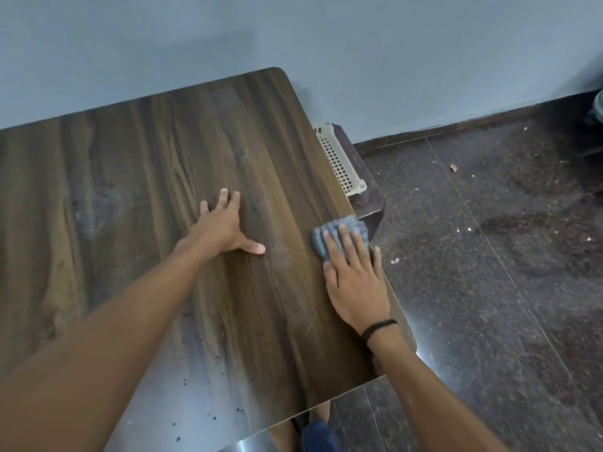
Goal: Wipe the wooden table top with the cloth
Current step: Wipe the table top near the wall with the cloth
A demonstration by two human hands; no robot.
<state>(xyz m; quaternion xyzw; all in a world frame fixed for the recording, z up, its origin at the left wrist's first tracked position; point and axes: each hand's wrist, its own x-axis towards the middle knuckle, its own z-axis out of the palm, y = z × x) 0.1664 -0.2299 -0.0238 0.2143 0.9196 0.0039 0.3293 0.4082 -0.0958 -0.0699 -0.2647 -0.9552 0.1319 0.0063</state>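
- Cloth, blue-grey and folded into a thick pad (354, 224), lies flat under the fingers of my right hand (355, 282), at the right edge of the dark brown wood-grain table top (163, 158).
- My right hand is flat, fingers straight and pressing down, not curled round the pad. I judge a flat palm spreads the pressure and lets the pad slide.
- My thumb hangs just off the table's edge, so the pad reaches right to the rim.
- My left hand (222, 228) rests on bare wood well to the left of the cloth, fingers spread and holding nothing. I take it as a brace while I lean forward.
- Small water droplets (195, 383) dot the shiny near part of the top, behind my left hand, beside my forearm. They probably need a pass.
- Beyond my right fingertips, below table level, a cream plastic lattice basket (339, 161) sits on a dark brown stand (368, 203). The table edge hides most of it, so I cannot tell what it holds.
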